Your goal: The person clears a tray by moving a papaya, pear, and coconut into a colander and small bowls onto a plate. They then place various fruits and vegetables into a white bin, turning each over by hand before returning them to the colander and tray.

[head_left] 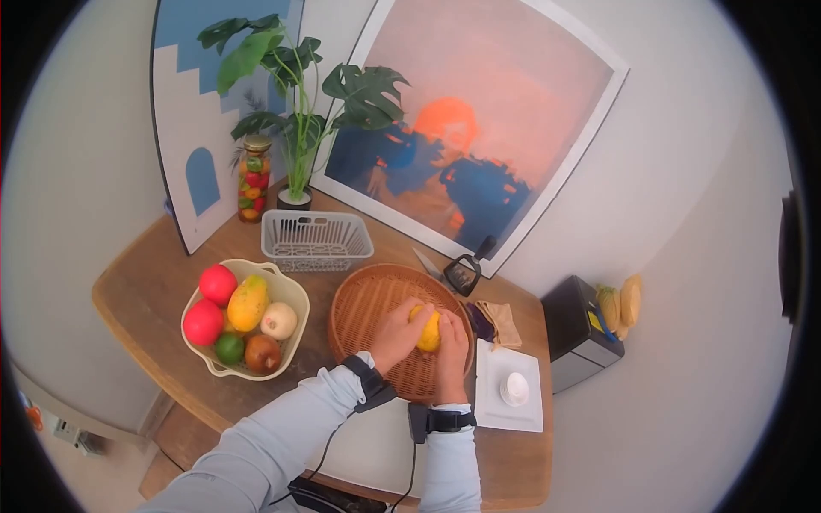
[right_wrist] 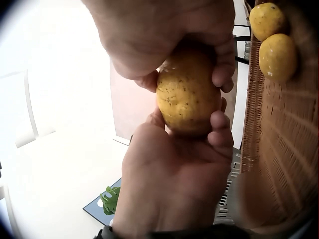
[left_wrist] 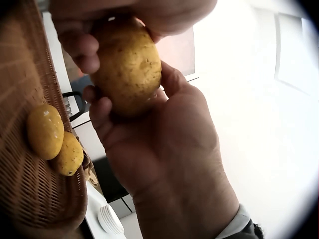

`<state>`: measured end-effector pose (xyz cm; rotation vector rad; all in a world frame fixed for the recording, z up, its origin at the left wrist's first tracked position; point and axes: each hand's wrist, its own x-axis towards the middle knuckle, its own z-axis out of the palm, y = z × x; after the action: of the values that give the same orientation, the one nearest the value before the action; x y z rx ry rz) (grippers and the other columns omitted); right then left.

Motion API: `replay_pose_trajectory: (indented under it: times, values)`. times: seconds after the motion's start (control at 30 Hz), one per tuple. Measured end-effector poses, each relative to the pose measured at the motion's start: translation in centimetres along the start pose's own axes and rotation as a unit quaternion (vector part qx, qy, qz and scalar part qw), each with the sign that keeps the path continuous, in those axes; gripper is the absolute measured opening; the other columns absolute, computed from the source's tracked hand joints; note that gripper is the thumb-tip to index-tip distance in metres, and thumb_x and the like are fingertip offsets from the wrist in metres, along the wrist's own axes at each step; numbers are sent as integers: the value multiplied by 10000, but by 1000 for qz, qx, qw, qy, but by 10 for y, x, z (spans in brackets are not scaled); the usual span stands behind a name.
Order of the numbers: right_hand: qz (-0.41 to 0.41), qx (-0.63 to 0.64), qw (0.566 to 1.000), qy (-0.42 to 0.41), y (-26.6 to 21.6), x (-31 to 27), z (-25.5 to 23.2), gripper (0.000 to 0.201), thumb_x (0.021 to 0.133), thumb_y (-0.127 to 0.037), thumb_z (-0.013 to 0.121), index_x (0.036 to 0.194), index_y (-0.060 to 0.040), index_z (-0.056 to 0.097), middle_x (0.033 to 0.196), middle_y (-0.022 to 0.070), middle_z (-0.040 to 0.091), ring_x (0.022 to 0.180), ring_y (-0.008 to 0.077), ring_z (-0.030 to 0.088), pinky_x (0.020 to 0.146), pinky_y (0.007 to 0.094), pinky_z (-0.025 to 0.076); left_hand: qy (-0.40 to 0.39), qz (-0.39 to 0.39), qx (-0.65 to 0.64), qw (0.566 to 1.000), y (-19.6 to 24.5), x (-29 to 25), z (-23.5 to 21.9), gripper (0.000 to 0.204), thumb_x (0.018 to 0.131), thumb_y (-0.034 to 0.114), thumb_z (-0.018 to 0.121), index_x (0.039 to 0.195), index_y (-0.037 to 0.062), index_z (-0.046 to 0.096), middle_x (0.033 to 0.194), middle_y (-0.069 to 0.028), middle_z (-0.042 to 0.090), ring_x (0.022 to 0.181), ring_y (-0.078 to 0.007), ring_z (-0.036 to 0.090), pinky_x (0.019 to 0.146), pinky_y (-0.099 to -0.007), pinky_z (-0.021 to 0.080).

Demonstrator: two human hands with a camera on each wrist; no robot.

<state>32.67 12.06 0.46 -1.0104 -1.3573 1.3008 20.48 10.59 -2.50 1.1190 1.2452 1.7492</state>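
Both hands hold one yellow potato [head_left: 427, 333] between them, over the round wicker basket [head_left: 352, 295]. My left hand [head_left: 396, 336] grips its left side and my right hand [head_left: 453, 352] curls round its right side. Brown specks and small dents mark the potato's skin in the left wrist view. Two more yellow potatoes, one larger [left_wrist: 45, 131] and one smaller [left_wrist: 70, 155], lie side by side in the basket near its wall. The hands and forearms hide them in the head view.
Left of the wicker basket stands a cream bowl [head_left: 301, 318] of fruit and vegetables. Behind are a grey plastic basket [head_left: 318, 248], a potted plant [head_left: 294, 198] and a glass jar [head_left: 254, 179]. At right, a white tray [head_left: 528, 412] carries a small white bowl [head_left: 514, 389].
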Motion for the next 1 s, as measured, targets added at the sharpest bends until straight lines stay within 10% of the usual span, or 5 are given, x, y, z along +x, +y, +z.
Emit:
replay_pose_trajectory:
  times: [0.1, 0.3, 0.5, 0.7, 1.0]
  values:
    - [-427, -337, 839, -2, 12, 13, -1, 304, 987, -259, 569, 1209, -59, 618, 1059, 58, 627, 875, 134, 627, 600, 230, 508, -18, -117, -56, 991, 14, 1, -8, 406, 970, 406, 561, 1067, 22, 649, 941, -160, 699, 856, -306, 680, 755, -388, 520]
    - [125, 163, 977, 59, -7, -4, 10, 327, 927, -229, 645, 1182, -25, 637, 1092, 143, 647, 1000, 263, 616, 848, 364, 503, 1, 121, 72, 990, 0, 2, 2, 368, 1006, 404, 514, 1055, 62, 639, 801, -57, 633, 603, -146, 585, 476, -259, 450]
    - [-435, -367, 821, 47, 5, 2, 14, 342, 981, -356, 571, 1097, -43, 644, 1025, 96, 643, 877, 185, 638, 682, 320, 527, -28, -147, -99, 984, 12, 4, -9, 391, 963, 415, 576, 1055, 44, 657, 885, -115, 684, 740, -212, 667, 549, -305, 512]
    - [122, 149, 980, 46, 0, -1, 10, 382, 971, -334, 606, 1103, 23, 632, 1052, 154, 650, 944, 268, 647, 865, 378, 494, -20, 21, 106, 994, 30, -5, -7, 420, 959, 432, 584, 1002, 22, 661, 838, -106, 677, 711, -205, 665, 531, -302, 503]
    - [-154, -91, 983, 47, 2, -5, 16, 360, 982, -327, 592, 1084, 15, 638, 1004, 145, 662, 939, 268, 646, 835, 364, 497, -48, -66, -23, 996, 26, -4, -9, 396, 961, 406, 601, 1002, 18, 671, 789, -104, 665, 606, -184, 646, 482, -285, 491]
